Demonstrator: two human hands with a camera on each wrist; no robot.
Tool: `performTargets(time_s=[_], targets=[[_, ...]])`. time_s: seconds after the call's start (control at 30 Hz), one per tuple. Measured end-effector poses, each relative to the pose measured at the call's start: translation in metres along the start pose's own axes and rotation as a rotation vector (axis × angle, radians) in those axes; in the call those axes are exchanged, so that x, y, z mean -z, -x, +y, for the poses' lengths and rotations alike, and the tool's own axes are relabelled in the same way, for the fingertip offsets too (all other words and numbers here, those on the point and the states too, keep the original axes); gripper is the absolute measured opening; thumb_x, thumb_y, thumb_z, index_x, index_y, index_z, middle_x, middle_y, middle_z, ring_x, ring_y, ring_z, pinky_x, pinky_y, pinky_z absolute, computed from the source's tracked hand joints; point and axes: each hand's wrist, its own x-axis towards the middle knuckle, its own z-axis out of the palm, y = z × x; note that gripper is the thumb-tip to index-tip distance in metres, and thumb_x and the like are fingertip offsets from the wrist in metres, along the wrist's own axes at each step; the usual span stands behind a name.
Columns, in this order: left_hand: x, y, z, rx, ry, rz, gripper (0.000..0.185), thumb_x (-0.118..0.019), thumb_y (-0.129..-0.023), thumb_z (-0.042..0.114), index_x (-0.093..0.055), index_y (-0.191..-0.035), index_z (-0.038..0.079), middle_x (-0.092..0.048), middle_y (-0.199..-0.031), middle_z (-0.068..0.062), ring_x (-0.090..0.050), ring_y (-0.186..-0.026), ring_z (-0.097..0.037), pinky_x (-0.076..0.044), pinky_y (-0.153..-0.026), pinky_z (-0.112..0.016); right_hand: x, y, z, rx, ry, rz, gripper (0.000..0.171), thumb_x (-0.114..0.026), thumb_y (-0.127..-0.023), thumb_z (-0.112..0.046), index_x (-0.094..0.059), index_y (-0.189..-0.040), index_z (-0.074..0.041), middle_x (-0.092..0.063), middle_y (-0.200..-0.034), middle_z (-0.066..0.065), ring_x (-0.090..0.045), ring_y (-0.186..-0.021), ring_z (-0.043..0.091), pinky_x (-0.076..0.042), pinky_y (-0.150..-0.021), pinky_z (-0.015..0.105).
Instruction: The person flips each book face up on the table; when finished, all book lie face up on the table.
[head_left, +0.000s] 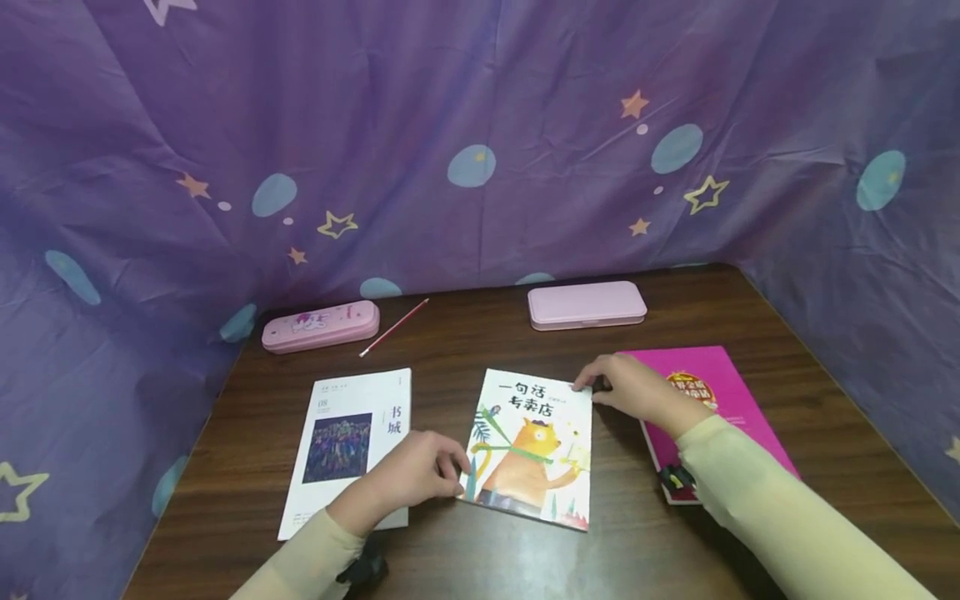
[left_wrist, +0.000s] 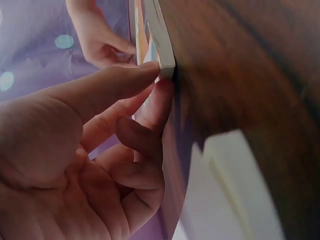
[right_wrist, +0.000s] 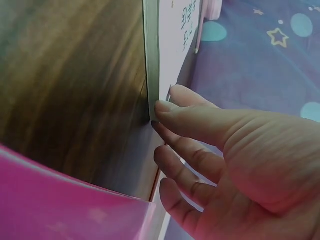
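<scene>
A thin picture book [head_left: 522, 471] with an orange bear on its white cover lies flat, slightly turned, in the middle of the table. At its lower left corner, my left hand [head_left: 411, 473] pinches the book between thumb and fingers; the left wrist view shows the thumb [left_wrist: 135, 79] on the corner. My right hand [head_left: 639, 389] grips the upper right corner, its thumb [right_wrist: 187, 119] against the book's edge in the right wrist view. Partly under the left forearm lies a white book [head_left: 337, 446] with a dark picture. A magenta book [head_left: 738, 417] is partly covered by the right forearm.
Along the back of the wooden table [head_left: 480, 333] lie a pink pencil case [head_left: 322, 327] at left, a thin red-handled brush or pencil [head_left: 395, 327] beside it, and a plain pink case [head_left: 587, 304] at right. A purple star-patterned cloth [head_left: 420, 108] hangs behind and at both sides.
</scene>
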Motion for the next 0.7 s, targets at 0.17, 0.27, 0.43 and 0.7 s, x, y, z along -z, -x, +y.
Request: performTargets(time_s=[0.17, 0.27, 0.43, 0.7], targets=[[-0.007, 0.001, 0.002, 0.000, 0.032, 0.021, 0.017, -0.086, -0.079, 0.008, -0.077, -0.093, 0.012, -0.071, -0.070, 0.006, -0.059, -0.057, -0.003, -0.046, -0.053, -0.020, 0.002, -0.007, 0.002, 0.050, -0.015, 0.024, 0.025, -0.080, -0.083, 0.004, -0.080, -0.101, -0.013, -0.078, -0.102, 0.005, -0.071, -0.098, 0.027, -0.059, -0.087, 0.046], [-0.010, 0.003, 0.003, 0.006, 0.042, 0.034, 0.018, -0.087, -0.078, 0.009, -0.077, -0.093, 0.012, -0.072, -0.070, 0.006, -0.059, -0.057, -0.004, -0.046, -0.053, -0.021, 0.001, -0.012, 0.003, 0.048, -0.017, 0.026, 0.027, -0.080, -0.083, 0.005, -0.080, -0.101, -0.015, -0.078, -0.102, 0.003, -0.071, -0.098, 0.025, -0.058, -0.086, 0.044], [-0.017, 0.005, 0.002, 0.000, 0.042, 0.064, 0.020, -0.088, -0.077, 0.010, -0.076, -0.093, 0.011, -0.072, -0.070, 0.007, -0.059, -0.058, -0.001, -0.047, -0.057, -0.021, -0.002, -0.021, 0.007, 0.061, -0.018, 0.027, 0.028, -0.080, -0.083, 0.004, -0.081, -0.102, -0.017, -0.077, -0.104, 0.004, -0.069, -0.092, 0.021, -0.058, -0.081, 0.039], [-0.023, 0.004, 0.004, -0.021, 0.022, 0.098, 0.019, -0.088, -0.078, 0.012, -0.077, -0.092, 0.013, -0.073, -0.070, 0.008, -0.057, -0.057, 0.003, -0.047, -0.058, -0.019, -0.005, -0.034, 0.010, 0.073, -0.006, 0.053, 0.028, -0.081, -0.083, 0.003, -0.081, -0.102, -0.017, -0.076, -0.103, 0.003, -0.063, -0.081, 0.018, -0.053, -0.076, 0.034]])
